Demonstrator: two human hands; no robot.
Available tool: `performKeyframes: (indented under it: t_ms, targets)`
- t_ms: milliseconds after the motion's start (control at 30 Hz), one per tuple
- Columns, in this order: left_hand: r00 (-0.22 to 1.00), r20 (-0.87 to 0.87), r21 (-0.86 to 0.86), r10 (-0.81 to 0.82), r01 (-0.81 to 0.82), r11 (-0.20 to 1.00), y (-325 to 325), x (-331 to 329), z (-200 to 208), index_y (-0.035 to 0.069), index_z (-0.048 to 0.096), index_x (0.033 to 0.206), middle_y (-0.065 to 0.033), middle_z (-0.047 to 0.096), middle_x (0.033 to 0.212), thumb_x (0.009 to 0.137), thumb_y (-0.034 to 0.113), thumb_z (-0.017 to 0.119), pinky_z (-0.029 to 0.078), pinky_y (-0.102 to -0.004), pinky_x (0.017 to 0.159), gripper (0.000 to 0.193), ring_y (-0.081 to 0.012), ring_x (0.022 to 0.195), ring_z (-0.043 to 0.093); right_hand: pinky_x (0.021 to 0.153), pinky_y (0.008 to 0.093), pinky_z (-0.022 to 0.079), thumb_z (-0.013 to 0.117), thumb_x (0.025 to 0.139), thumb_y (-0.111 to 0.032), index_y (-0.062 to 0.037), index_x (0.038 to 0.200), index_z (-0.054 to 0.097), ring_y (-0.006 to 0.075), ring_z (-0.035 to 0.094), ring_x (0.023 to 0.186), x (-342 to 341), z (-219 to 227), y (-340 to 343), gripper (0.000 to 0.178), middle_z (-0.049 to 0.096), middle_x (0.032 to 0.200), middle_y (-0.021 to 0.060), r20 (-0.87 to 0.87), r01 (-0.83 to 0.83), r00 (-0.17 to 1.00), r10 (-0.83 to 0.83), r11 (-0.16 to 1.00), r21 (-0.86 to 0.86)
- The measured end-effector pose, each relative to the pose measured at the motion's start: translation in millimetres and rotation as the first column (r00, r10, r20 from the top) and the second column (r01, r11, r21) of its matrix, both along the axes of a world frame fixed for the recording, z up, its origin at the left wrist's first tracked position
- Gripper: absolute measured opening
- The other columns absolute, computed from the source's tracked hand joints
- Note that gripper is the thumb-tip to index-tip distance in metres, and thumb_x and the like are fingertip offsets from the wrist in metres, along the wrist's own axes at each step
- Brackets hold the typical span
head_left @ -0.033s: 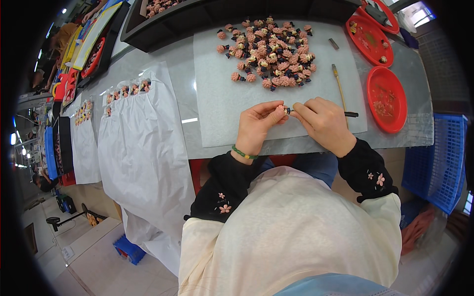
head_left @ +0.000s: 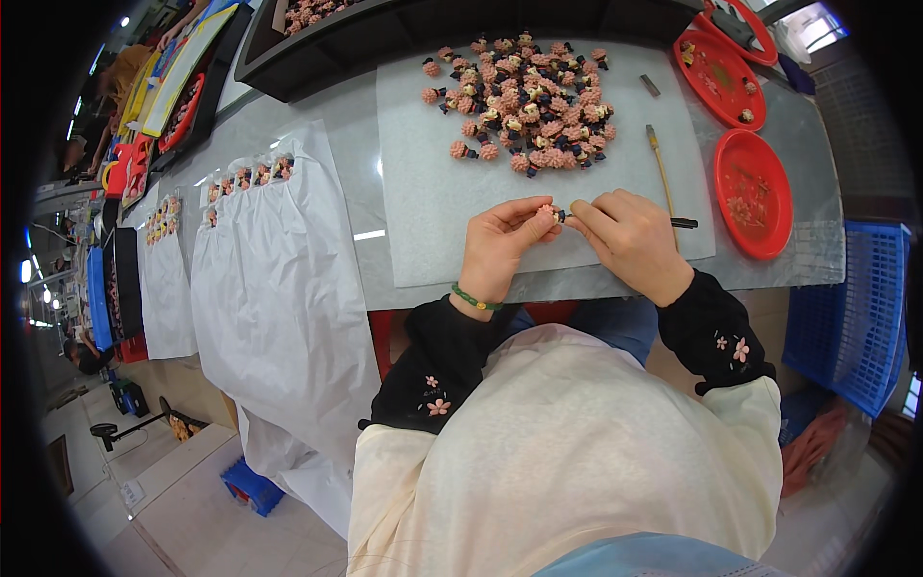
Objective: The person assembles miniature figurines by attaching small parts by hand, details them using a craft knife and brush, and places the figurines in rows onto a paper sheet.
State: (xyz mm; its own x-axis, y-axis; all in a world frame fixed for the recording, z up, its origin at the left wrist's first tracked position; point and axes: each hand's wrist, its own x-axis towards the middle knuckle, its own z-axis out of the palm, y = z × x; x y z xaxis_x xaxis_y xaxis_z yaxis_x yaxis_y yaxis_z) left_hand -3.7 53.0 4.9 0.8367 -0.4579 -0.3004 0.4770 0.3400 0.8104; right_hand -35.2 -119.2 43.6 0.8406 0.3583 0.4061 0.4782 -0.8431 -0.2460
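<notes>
A grey table (head_left: 815, 221) bears a white mat (head_left: 433, 226), with a heap of pink-headed dolls (head_left: 529, 106) on its far part. Over its near part, the right hand (head_left: 630, 236) grips a black pen (head_left: 685, 223), fingertips just beside the single doll (head_left: 547, 212) pinched between the left hand's (head_left: 500, 240) thumb and fingers.

To the right, a blue mesh crate (head_left: 870, 303) stands beside the table's edge, with crumpled reddish material (head_left: 815, 447) below it. A wide white plastic sheet (head_left: 279, 288) drapes over the table's left side — a narrower white sheet (head_left: 168, 303) hangs beyond it. A small blue plastic piece (head_left: 252, 485) sits on the pale floor (head_left: 207, 543) — and farther left, another person (head_left: 87, 360) is partly visible.
</notes>
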Motion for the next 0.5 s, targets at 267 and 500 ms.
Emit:
performKeyframes:
  t_ms: [267,500]
  targets:
    - [1.0,-0.005,-0.009,0.009,-0.009,1.0,-0.3,0.1,0.4,-0.006,0.054,0.104,-0.0133,0.061,0.093,0.082,0.005,0.056,0.049,-0.0259,0.071,0.025,-0.0176,0.08,0.06,0.047,0.0303,0.04,0.066,0.069,-0.014,-0.0067,0.081,0.058,0.018,0.05,0.056,1.7,2.2,-1.7,0.016,0.049,0.063,0.0033,0.035,-0.041,0.999,0.042,0.999,-0.018]
    - [0.999,-0.03,-0.02,0.035,-0.035,0.999,-2.7,-0.3,0.4,-0.005,0.056,0.103,-0.0112,0.061,0.091,0.08,0.006,0.059,0.05,-0.0243,0.07,0.025,-0.0155,0.077,0.06,0.053,0.0316,0.042,0.064,0.072,-0.01,-0.0036,0.089,0.058,0.0218,0.053,0.061,1.4,5.0,-10.5,0.019,0.053,0.069,0.007,0.016,0.084,0.996,-0.086,0.992,0.091]
